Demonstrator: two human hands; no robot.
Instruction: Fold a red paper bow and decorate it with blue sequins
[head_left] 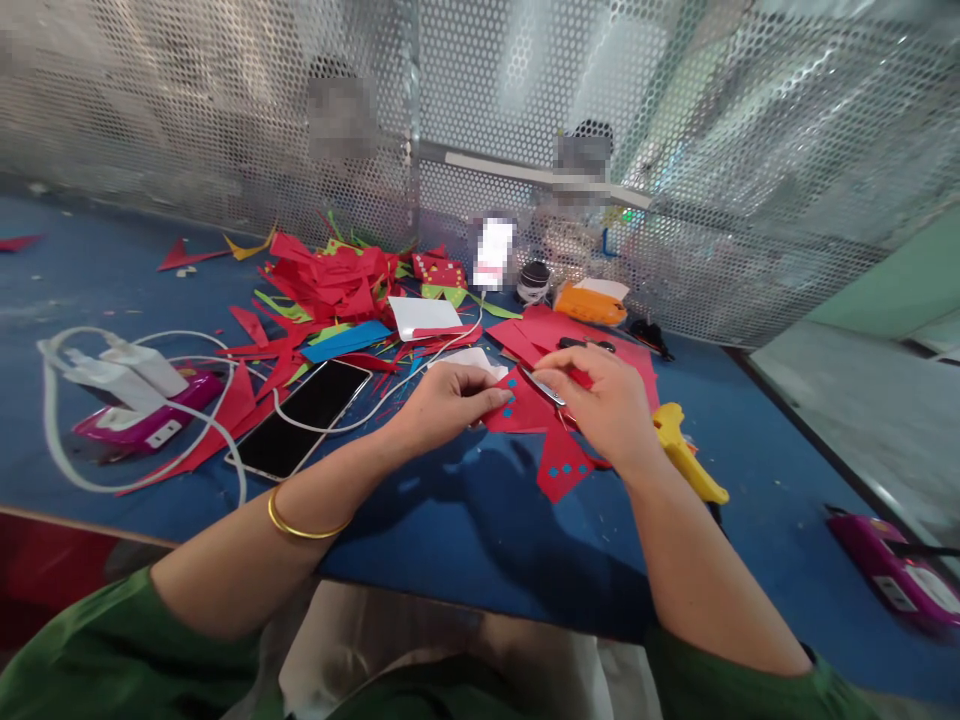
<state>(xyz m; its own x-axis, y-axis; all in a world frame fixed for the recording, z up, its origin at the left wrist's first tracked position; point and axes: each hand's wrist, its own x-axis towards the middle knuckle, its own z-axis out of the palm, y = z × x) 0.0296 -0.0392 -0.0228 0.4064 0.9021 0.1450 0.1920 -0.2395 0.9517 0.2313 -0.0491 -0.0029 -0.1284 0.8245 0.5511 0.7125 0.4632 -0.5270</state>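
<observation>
My left hand [461, 400] pinches the left edge of a piece of red paper [517, 412] marked with small blue spots. Wide metal blades of what look like red-handled scissors [544, 388] lie against that paper's upper right side, and my right hand [600, 400] is closed around the tool, its handle mostly hidden by the fingers. Just below, another red paper piece [561, 470] with a row of blue spots hangs over or rests on the blue tabletop; which one I cannot tell. Red sheets [630, 360] and a black-handled tool [574, 344] lie behind my right hand.
Red and green scraps [337, 280] pile up at the back left. A dark phone [304, 420], white cables and a purple power strip [157, 410] occupy the left. A lit phone [493, 255] stands near the perforated metal screen [510, 100]. A yellow tool [686, 455] lies beside my right forearm.
</observation>
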